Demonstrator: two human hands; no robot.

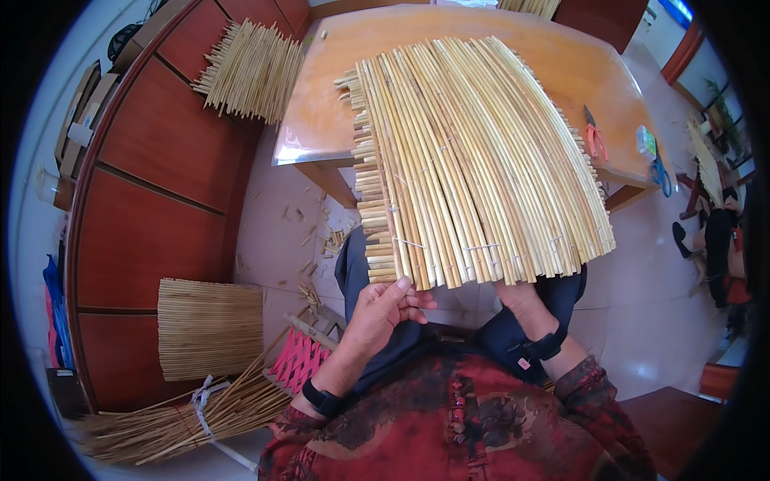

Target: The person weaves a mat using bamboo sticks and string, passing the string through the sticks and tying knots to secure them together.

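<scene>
A tied mat of pale reed stalks [481,160] spans from over my lap onto the table, its stalks running away from me. White thread knots show across it, and more stalk ends stick out along its left side in a second layer. At the mat's near left corner, my left hand [389,311] has its thumb on the stalk ends, with its other fingers curled below. My right hand [517,297] reaches under the near edge to the right of it; its fingers are hidden beneath the reeds.
On the wooden table [321,88] lie red-handled pliers [593,138], blue-handled scissors [661,175] and a small box [646,143]. Reed bundles [250,70] and another mat [210,329] are by the red cabinet [152,216]. Reed offcuts [309,240] litter the floor. Another person [726,240] sits far right.
</scene>
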